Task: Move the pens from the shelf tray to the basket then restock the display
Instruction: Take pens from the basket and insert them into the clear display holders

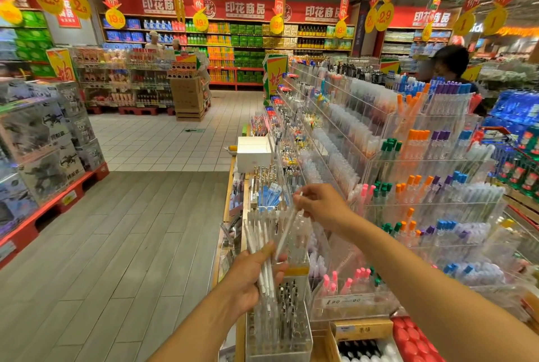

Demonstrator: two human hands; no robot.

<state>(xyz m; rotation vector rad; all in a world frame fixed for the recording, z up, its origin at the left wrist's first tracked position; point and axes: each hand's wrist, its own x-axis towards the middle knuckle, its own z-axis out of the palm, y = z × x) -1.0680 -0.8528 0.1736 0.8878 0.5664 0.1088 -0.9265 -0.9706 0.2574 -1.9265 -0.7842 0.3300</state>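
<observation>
Left hand [250, 277] grips a bundle of white plastic pens [264, 256] above the clear acrylic tray [278, 341] of pens; right hand [318, 204] pinches 1 white pen [287, 229] above it.

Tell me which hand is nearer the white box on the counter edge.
Right. The right hand, pinching one white pen, is up by the acrylic trays, closer below the white box. The left hand, gripping a bundle of white pens, sits lower, farther from it.
</observation>
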